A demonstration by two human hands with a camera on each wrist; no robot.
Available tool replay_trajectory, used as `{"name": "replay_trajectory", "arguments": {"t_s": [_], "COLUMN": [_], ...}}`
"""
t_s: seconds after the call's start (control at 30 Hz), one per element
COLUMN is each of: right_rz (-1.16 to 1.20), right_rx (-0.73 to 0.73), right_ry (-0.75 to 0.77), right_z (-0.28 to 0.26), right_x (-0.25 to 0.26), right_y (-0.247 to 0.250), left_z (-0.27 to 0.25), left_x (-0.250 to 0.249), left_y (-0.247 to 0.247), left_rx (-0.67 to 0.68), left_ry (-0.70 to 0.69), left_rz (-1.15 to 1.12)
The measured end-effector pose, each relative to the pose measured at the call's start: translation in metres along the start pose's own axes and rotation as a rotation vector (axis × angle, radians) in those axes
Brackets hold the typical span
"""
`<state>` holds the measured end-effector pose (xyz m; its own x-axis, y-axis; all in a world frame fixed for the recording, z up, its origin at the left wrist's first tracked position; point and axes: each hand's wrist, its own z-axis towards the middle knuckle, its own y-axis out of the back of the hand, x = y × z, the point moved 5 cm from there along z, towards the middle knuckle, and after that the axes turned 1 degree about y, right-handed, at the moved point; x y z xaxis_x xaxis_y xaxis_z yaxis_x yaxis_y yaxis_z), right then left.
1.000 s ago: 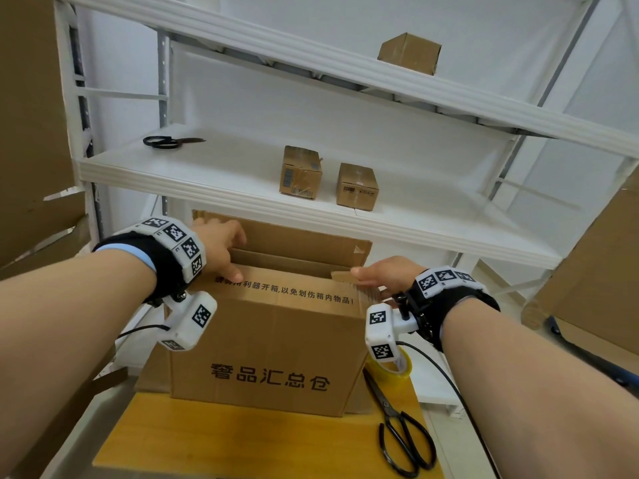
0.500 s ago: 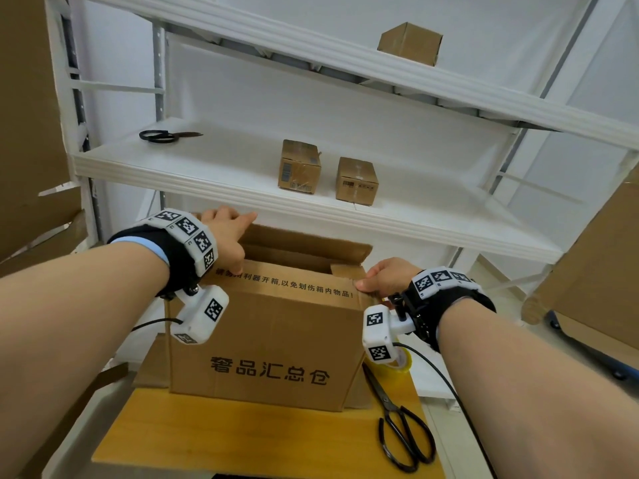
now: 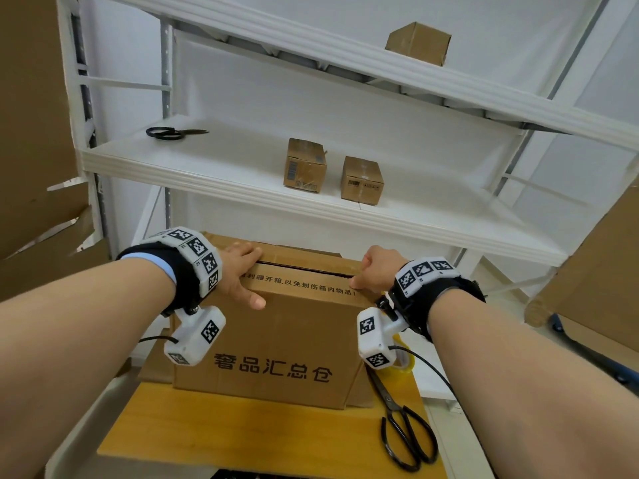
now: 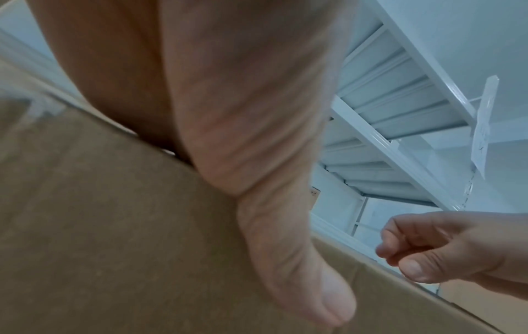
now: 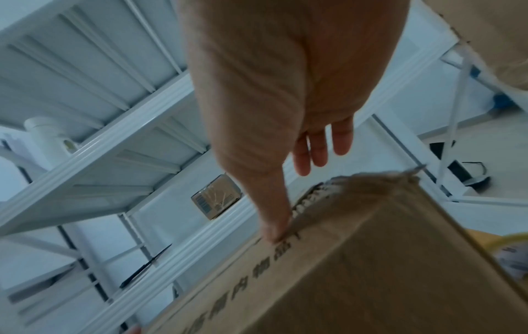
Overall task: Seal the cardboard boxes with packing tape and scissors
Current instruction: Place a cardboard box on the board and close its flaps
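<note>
Pressing the flaps closed: left hand flat, fingers together on the box; right hand loosely curled, thumb on the seam. Next, likely tape.

the large cardboard box carries big black characters on its front face, "奢品汇总仓"; along the top edge of that face runs a smaller printed line, of which "利器开箱,以免划伤箱内物品!" can be read, its start hidden under the left hand; in the right wrist view the same line is blurred; on the shelf, the small box on the left shows a barcode label, and the small box on the right a barcode and symbols, all too small to read; the wristbands bear black-and-white square marker patterns.
</note>
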<state>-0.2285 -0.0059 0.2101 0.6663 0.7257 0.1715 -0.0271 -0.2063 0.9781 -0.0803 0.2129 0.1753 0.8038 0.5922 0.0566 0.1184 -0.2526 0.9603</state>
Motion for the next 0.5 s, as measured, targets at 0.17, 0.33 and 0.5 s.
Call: {"name": "replay_trajectory", "arguments": {"t_s": [0.17,0.33,0.5], "right_rz": [0.092,-0.059,-0.195], "right_rx": [0.166,0.188,0.228], "right_ry": [0.224,0.341,0.400], "right_z": [-0.007,-0.001,0.002], "right_x": [0.039,0.075,0.098], "right_y": [-0.018,-0.038,-0.048], "left_z": [0.001,0.004,0.005], "left_x": [0.002,0.007,0.009], "left_y": [-0.003,-0.006,-0.006], "left_rx": [0.020,0.024,0.016], "left_ry": [-0.002,0.015,0.019], "left_rz": [-0.012,-0.033,-0.033]}}
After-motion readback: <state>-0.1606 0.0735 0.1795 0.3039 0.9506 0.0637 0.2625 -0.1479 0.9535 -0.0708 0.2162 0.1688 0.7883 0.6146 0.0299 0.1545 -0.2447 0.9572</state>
